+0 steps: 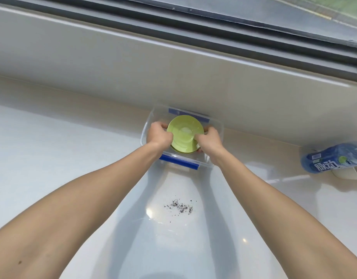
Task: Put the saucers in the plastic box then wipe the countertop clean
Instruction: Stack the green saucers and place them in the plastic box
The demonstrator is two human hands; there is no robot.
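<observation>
A light green saucer [183, 133] sits inside the clear plastic box [215, 125] with blue clips, which stands on the white countertop [73, 154] against the back ledge. My left hand [158, 133] grips the saucer's left rim. On the right rim, my right hand [209, 138] holds it with curled fingers. A second green rim shows just under the saucer at its near edge. A patch of dark crumbs [180, 206] lies on the countertop in front of the box, between my forearms.
A blue labelled drink bottle [332, 158] lies at the right edge, next to a white object. A raised beige ledge [173, 73] and a dark window frame run along the back.
</observation>
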